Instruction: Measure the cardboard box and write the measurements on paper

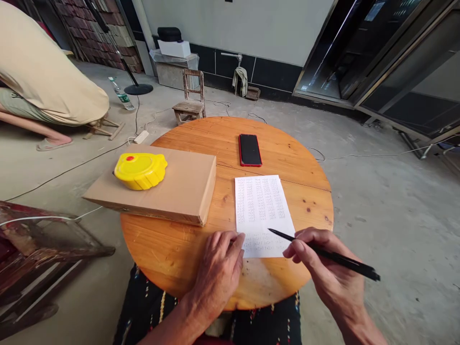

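Note:
A white sheet of paper (261, 211) covered in rows of small print lies on the round wooden table (187, 254). My left hand (219, 268) rests palm down with its fingers flat, fingertips touching the paper's lower left corner. My right hand (323, 263) grips a black pen (323, 254), its tip hovering over the paper's lower right part. A black phone in a red case (250, 150) lies beyond the paper.
A flat cardboard box (179, 191) lies on the table's left side, carrying a yellow tape measure (140, 170). A person in a beige top (43, 72) bends over at the far left. A small wooden chair (190, 98), a water bottle (121, 94) and cables lie on the concrete floor.

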A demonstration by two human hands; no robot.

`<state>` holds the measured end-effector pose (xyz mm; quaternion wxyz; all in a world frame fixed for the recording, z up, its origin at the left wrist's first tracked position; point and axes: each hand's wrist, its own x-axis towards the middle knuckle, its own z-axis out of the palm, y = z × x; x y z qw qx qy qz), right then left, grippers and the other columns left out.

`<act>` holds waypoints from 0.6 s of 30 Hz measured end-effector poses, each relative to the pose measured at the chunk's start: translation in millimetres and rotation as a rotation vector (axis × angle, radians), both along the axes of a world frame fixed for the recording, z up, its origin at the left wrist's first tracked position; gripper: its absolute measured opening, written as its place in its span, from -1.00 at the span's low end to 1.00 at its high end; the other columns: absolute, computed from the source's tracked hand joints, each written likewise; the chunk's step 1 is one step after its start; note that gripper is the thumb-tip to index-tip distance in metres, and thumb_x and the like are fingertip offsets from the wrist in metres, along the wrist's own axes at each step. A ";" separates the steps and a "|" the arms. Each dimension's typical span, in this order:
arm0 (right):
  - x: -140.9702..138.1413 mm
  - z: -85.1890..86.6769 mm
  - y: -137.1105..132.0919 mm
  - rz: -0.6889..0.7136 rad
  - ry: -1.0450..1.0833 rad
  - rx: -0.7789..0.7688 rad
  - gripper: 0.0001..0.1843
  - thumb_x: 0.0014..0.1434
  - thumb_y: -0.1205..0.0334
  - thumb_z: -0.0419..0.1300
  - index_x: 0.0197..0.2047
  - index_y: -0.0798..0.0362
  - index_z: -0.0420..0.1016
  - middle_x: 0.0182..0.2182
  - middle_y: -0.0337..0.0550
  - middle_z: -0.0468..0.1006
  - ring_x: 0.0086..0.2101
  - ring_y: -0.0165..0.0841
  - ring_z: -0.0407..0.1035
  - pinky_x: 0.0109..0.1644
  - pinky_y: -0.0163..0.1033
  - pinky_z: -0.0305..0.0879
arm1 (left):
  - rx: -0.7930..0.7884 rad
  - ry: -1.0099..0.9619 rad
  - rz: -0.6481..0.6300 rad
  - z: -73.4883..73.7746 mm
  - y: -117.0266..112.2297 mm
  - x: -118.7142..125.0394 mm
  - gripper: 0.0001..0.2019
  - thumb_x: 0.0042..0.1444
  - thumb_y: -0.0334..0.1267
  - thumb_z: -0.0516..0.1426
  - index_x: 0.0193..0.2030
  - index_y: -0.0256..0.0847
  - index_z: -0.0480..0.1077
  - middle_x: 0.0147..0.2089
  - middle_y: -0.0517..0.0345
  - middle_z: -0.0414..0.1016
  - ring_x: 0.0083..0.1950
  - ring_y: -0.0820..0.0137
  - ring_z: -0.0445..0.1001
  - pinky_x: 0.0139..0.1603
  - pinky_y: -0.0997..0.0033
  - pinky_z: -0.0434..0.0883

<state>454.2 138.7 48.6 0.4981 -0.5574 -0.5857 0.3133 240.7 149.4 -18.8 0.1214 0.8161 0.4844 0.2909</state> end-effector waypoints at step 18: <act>-49.6 -47.7 50.0 0.171 -0.149 -0.126 -0.81 0.32 0.21 0.12 -0.31 0.02 0.49 -0.59 -0.35 0.36 -0.58 -0.46 0.20 -0.54 -0.35 0.14 | -0.069 0.059 0.106 -2.9 3.3 6.3 -0.70 0.21 -0.44 0.11 0.08 -0.26 0.44 -0.13 -0.02 0.44 -0.14 0.15 0.36 -0.15 0.08 0.36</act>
